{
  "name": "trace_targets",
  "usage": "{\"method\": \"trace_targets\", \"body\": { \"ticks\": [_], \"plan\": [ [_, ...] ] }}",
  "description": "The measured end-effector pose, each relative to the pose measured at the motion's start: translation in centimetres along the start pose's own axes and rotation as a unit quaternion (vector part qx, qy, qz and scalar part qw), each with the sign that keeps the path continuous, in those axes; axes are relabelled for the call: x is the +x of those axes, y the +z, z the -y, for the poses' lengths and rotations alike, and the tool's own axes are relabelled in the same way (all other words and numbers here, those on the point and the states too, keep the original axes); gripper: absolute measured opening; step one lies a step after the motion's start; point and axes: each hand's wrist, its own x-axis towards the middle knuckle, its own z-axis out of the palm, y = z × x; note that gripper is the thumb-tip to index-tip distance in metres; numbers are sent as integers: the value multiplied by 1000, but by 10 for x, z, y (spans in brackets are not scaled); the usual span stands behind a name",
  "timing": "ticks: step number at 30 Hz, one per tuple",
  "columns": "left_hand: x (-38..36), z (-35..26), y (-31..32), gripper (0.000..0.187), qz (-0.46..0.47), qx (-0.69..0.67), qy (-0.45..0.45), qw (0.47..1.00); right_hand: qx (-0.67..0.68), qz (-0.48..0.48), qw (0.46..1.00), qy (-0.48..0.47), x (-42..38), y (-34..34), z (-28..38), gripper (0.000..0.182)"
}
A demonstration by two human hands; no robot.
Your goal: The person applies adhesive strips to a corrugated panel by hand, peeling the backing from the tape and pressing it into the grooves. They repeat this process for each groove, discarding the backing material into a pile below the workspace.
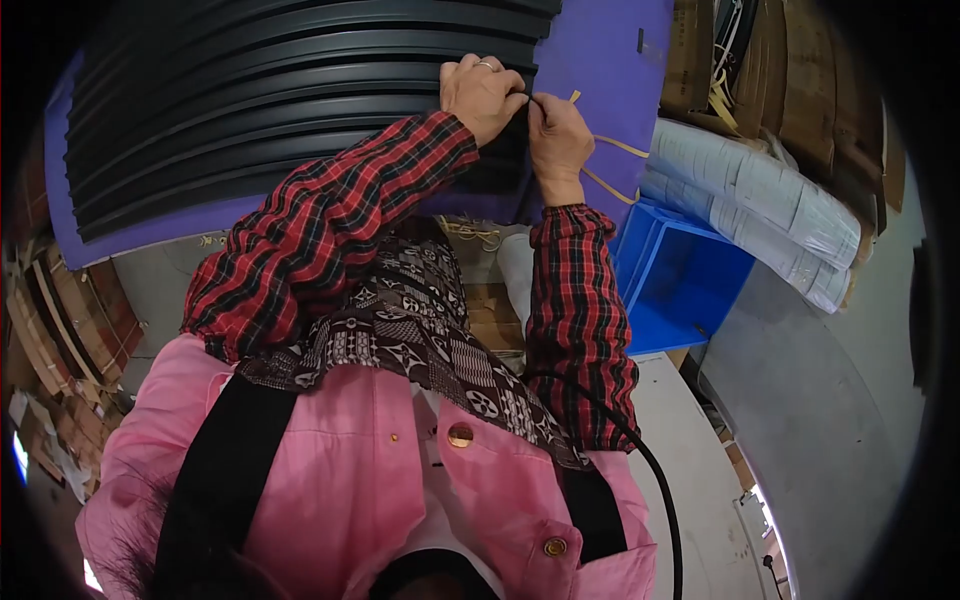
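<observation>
Long black ridged strips lie side by side on a purple surface. My left hand, with a ring on one finger, rests at their right end, fingers curled and thumb pressed in. Close beside it, my right hand pinches with thumb and forefinger at the edge of the strips. The fingertips of both hands nearly meet, and whatever is between them is too small or hidden to name. A thin tan band emerges from behind my right hand and loops over the purple surface.
A blue plastic bin stands below the purple surface at right. Plastic-wrapped white bundles lie beyond it, with brown cardboard behind. More stacked cardboard is at left. A black cable runs down past my right sleeve.
</observation>
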Motion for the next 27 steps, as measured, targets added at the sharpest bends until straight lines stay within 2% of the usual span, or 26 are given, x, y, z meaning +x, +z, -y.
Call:
{"method": "trace_targets", "body": {
  "ticks": [4,6,7,8,9,11,12,13,14,15,16,18,20,22,23,24,26,27],
  "plan": [
    [2,-1,1,16,8,20,-23,999,-12,-19,999,-29,-1,8,-3,4],
    [3,0,4,15,13,31,-35,999,64,20,997,39,1,10,-2,8],
    [4,1,7,14,15,38,-44,998,65,20,997,42,-1,7,4,8],
    [3,7,14,15,-8,45,-26,999,249,20,964,92,-3,6,11,9],
    [5,9,14,15,-9,47,-24,999,425,18,895,136,1,-2,21,10],
    [2,3,9,13,-38,89,0,995,606,-38,766,213,17,-43,42,18],
    [-2,-16,-26,19,-20,88,23,996,653,-40,710,261,19,-64,38,19],
    [-3,-20,-29,19,-26,84,39,995,639,-52,717,276,20,-84,32,20],
    [-7,-24,-28,24,51,-168,28,984,623,-64,722,294,17,-100,30,20],
    [-13,-31,-29,30,134,-406,13,904,619,-77,726,290,13,-111,33,20],
    [-20,-48,-46,37,200,-405,44,891,627,-69,727,271,9,-121,39,21],
    [-23,-79,-50,33,315,-475,52,820,643,-53,727,234,12,-137,38,22],
    [-47,-79,-58,28,297,-468,74,829,649,-51,732,201,2,-148,69,23],
    [-63,-84,-81,22,325,-489,12,809,601,-34,785,147,-7,-155,97,24],
    [-73,-80,-96,20,320,-437,17,840,556,-45,823,105,-10,-155,107,24],
    [-80,-78,-112,19,349,-403,23,846,555,-53,824,103,-13,-163,119,24],
    [-97,-66,-154,18,412,-324,53,850,402,-95,907,79,-18,-183,153,20],
    [-107,-56,-181,17,455,-312,54,832,321,-113,938,68,-24,-186,168,18]
  ]
}}
